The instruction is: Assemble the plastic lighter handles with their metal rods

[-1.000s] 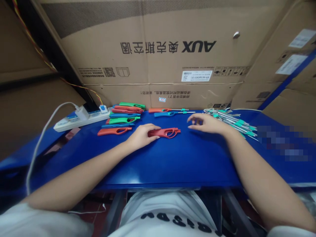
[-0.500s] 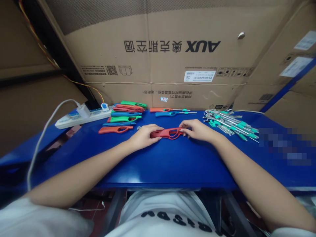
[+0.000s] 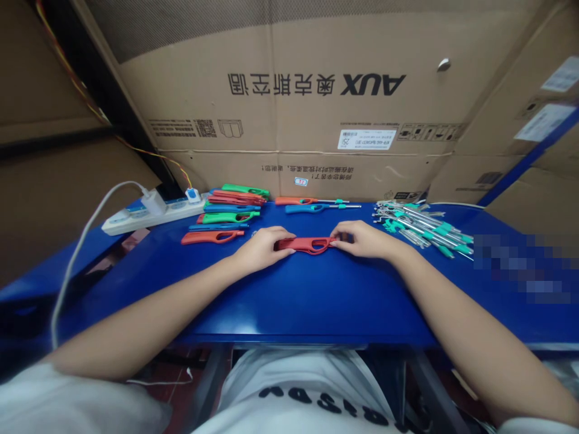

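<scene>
Between my two hands lies a red lighter handle [image 3: 307, 244] with a trigger loop, low over the blue table. My left hand [image 3: 262, 248] grips its wide end, thumb on the near side and fingers on the far side. At the narrow end, my right hand [image 3: 357, 239] pinches the tip between thumb and fingers. Several red, green and blue lighter handles [image 3: 231, 217] are piled to the left. Behind my hands, an orange lighter [image 3: 296, 201] and a blue lighter [image 3: 305, 208] have metal rods attached. Metal rods with green parts [image 3: 425, 226] form a heap to the right.
A tall cardboard sheet [image 3: 298, 120] stands along the back edge of the blue table [image 3: 312, 301]. On the left, a white power strip [image 3: 131, 222] holds plugs, with a white cable [image 3: 75, 265] hanging down. A blurred patch [image 3: 525, 268] covers the right side.
My right fingers have shifted slightly at the narrow end of the red handle. The handle and my left hand stay almost in the same place.
</scene>
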### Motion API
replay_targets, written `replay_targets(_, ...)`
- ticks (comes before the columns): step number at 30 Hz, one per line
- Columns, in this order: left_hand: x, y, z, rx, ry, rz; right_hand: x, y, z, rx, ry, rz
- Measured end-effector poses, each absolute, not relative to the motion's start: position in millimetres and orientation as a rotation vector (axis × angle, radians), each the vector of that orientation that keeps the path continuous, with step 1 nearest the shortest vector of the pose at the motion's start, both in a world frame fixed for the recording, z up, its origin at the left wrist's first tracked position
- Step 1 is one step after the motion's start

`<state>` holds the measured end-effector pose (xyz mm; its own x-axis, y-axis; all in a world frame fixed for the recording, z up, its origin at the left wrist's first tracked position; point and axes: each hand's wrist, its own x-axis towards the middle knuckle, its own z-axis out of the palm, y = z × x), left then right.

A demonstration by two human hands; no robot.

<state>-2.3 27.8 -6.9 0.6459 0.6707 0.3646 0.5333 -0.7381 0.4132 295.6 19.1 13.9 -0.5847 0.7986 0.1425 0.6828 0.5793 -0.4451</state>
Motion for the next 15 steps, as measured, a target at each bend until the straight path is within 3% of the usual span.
replay_targets(15, -3.4, 29.5, -5.4, 2.535, 0.924, 0.797, 293.3, 19.2, 13.2, -1.324, -2.46, 0.528)
